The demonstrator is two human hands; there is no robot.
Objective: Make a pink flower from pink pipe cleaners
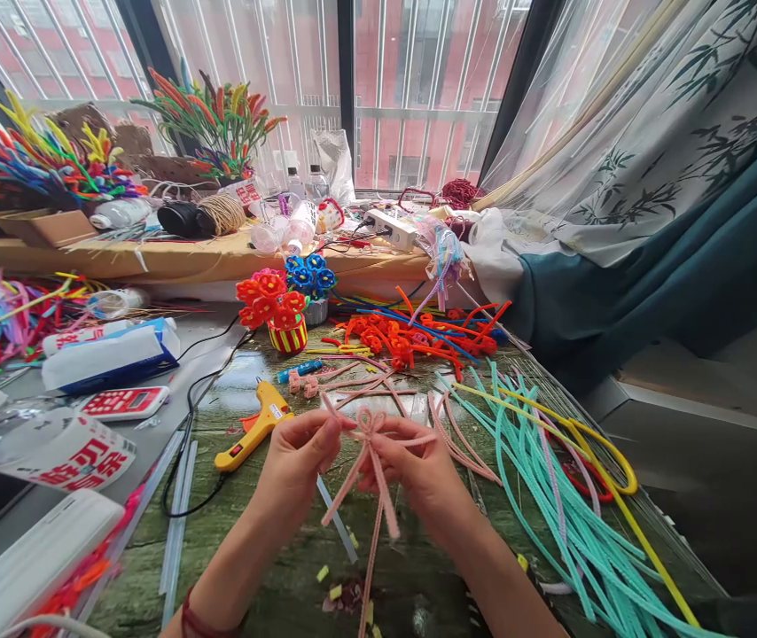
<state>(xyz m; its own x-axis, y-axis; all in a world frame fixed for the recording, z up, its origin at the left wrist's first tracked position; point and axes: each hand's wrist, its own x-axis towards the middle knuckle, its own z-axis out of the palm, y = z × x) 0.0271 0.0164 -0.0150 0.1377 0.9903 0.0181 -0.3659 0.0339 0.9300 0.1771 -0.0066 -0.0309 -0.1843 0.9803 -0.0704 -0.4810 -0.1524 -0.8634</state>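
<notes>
Between my two hands is a cluster of pink pipe cleaners (378, 478), looped at the top with several ends hanging down. My left hand (302, 452) pinches one pink strand on the left side of the cluster. On the other side, my right hand (418, 465) grips the cluster near its centre, fingers closed. A yellow hot glue gun (255, 427) lies just left of my left hand. More loose pink pipe cleaners (462, 434) rest behind and beside my right hand.
Turquoise pipe cleaners (551, 478) spread over the right of the table. Behind stand red pipe-cleaner flowers in a striped pot (287, 337), beside a heap of orange pieces (405, 335). The glue gun's black cord (185, 425) runs left. Clear glue sticks (179, 523) lie at left.
</notes>
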